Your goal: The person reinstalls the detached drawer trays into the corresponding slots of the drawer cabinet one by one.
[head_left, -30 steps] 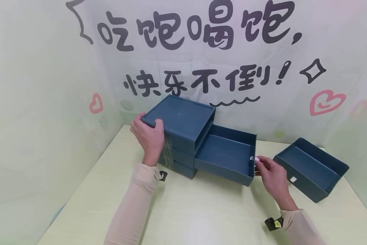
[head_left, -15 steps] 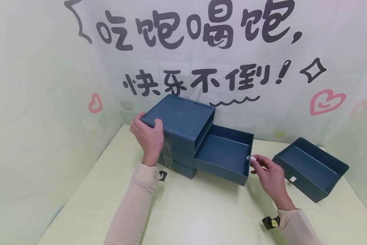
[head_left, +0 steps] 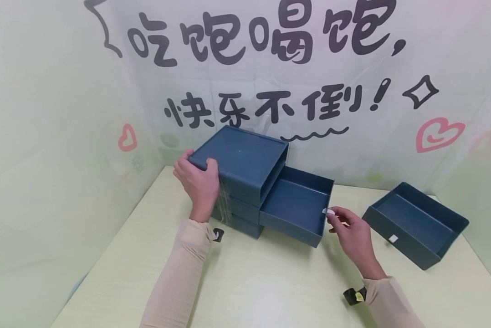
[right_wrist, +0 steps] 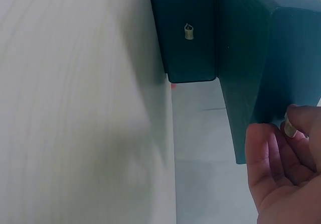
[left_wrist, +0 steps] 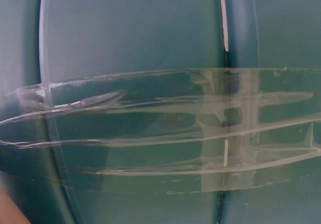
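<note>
A dark blue drawer cabinet point(head_left: 241, 157) stands near the back wall. My left hand point(head_left: 202, 184) holds its top near corner, the thumb on the upper edge and the fingers over the far left side. Partway out of the cabinet's right side is a drawer point(head_left: 296, 202), still seated in its slot. My right hand point(head_left: 354, 234) pinches the white knob point(head_left: 330, 212) on the drawer's front. In the right wrist view, thumb and fingers meet at that knob point(right_wrist: 290, 127). Clear tape point(left_wrist: 150, 128) runs across the cabinet's side in the left wrist view.
A second blue drawer point(head_left: 417, 225) with a white tab point(head_left: 393, 238) lies on the pale table point(head_left: 262, 287) at the right. Above the pulled-out drawer, the cabinet shows a hollow top slot. A lettered wall covering point(head_left: 311, 155) closes off the back.
My right hand has moved left with the knob, and the drawer has slid further into the cabinet. The left hand keeps its place on the cabinet.
</note>
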The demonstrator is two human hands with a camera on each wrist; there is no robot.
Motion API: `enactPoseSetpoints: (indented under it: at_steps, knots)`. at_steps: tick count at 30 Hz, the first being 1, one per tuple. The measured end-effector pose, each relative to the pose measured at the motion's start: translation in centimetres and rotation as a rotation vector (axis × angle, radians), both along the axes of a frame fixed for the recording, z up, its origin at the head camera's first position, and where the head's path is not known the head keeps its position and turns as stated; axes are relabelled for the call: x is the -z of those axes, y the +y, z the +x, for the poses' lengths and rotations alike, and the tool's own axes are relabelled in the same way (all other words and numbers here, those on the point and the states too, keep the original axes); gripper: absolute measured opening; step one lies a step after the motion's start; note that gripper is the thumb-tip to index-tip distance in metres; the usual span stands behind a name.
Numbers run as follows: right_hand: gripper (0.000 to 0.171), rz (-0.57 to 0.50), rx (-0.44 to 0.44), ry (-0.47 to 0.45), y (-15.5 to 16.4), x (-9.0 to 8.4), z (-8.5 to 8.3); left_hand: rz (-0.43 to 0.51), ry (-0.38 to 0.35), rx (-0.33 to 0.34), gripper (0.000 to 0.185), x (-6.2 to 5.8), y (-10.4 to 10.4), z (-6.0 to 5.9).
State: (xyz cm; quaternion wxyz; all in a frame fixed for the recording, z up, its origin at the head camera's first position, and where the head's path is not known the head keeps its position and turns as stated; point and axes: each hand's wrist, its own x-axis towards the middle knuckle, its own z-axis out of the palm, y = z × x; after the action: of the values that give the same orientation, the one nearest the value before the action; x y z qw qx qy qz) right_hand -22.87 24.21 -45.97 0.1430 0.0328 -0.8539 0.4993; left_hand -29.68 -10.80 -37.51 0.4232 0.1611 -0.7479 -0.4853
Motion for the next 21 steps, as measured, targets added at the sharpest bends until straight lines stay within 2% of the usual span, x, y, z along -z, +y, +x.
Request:
enactPoseSetpoints:
  at_steps: [21]
  knots:
    - [0.025,-0.004,-0.017,0.002,-1.4,0.4,-0.9,0.004,0.009,0.001,0.054,0.1,0.0,-0.1]
